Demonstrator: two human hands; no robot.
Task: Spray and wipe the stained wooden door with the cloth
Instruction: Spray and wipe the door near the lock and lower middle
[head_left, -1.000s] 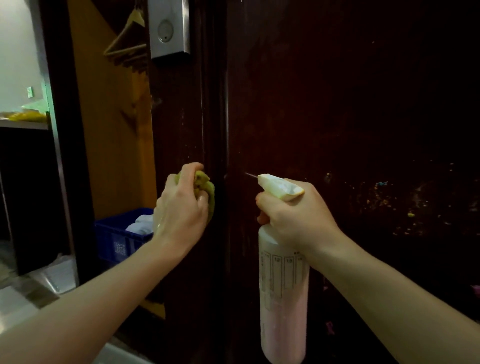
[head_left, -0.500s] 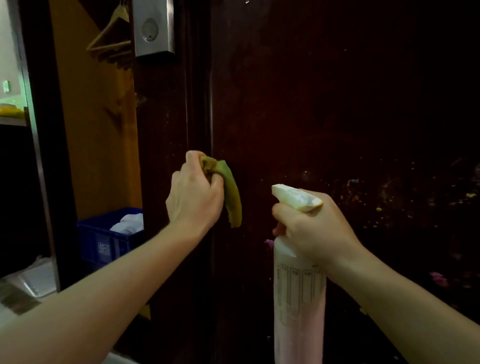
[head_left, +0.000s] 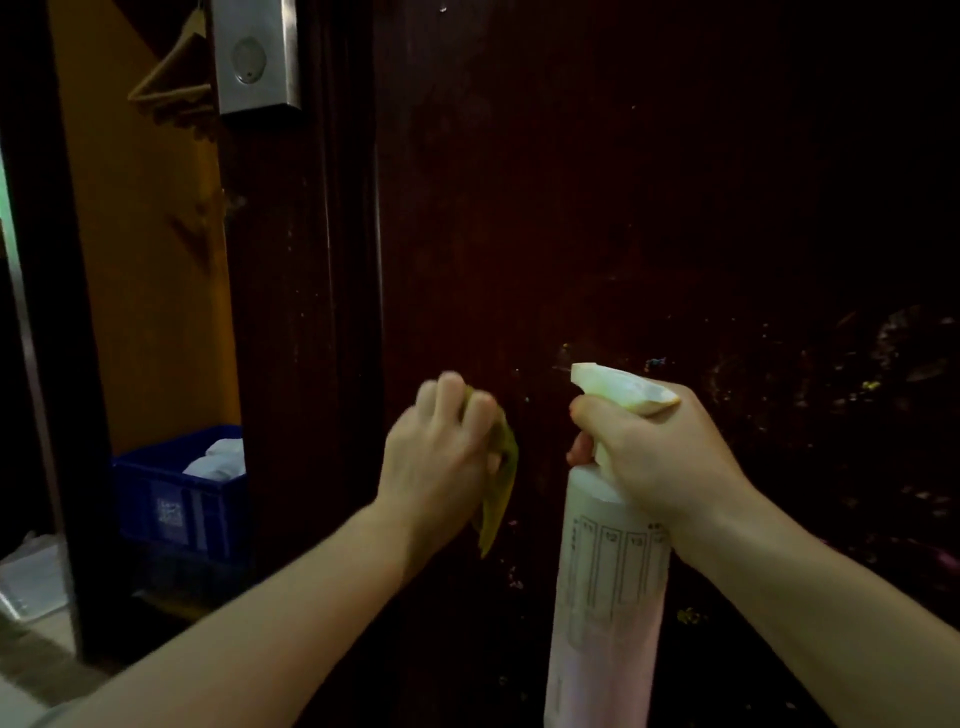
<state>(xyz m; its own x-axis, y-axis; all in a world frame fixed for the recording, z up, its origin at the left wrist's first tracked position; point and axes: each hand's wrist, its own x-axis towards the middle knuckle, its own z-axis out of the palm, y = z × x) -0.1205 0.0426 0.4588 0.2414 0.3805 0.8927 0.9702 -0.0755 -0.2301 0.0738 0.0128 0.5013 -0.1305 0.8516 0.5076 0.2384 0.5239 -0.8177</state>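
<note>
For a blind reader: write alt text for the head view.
A left hand holds a green cloth against a dark stained wooden door; the right hand grips a white spray bottle. A blue crate sits left.

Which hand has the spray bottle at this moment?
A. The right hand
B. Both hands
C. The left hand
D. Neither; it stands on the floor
A: the right hand grips the spray bottle at its neck, while the left hand holds the green cloth.

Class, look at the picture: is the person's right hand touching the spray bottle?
Touching. The head view shows the right hand wrapped round the neck of the spray bottle, with one of its fingers curled under the spray head.
</note>
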